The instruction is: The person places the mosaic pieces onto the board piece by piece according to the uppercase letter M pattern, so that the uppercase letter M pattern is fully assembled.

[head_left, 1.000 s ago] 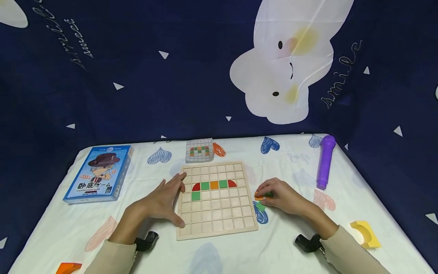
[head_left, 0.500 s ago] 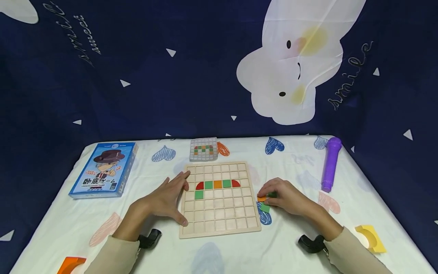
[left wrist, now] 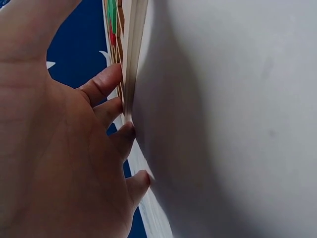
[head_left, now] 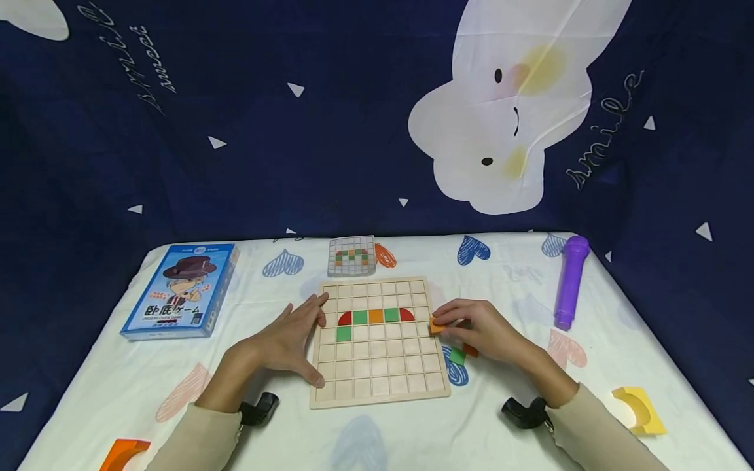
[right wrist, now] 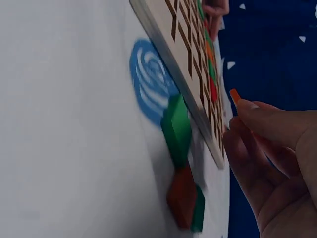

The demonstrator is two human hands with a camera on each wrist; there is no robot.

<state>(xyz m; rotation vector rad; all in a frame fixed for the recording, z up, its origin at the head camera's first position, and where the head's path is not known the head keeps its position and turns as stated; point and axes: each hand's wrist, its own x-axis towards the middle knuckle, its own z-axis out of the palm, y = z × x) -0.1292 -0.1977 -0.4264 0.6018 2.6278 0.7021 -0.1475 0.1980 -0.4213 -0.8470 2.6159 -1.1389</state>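
In the head view a wooden grid board (head_left: 385, 366) lies mid-table. One row holds red quarter-round tiles at both ends, with green and orange squares between; a green tile (head_left: 343, 333) sits below its left end. My left hand (head_left: 279, 347) rests at the board's left edge, fingers and thumb spread. Between thumb and fingers my right hand (head_left: 491, 331) pinches an orange square tile (head_left: 435, 326) at the board's right edge. Beneath that hand lie a loose green tile (right wrist: 177, 124), an orange-red tile (right wrist: 182, 198) and another green one (right wrist: 199, 210), seen in the right wrist view.
Behind the board lies a small pattern card (head_left: 351, 261). A blue game box (head_left: 179, 291) is at the left, a purple microphone-shaped toy (head_left: 570, 281) at the right. A yellow arch block (head_left: 641, 411) and an orange block (head_left: 124, 453) lie near the front.
My right hand has lifted an orange tile from the loose ones and carried it left to the board's edge. The left hand stays at the board; the head view has shifted slightly.
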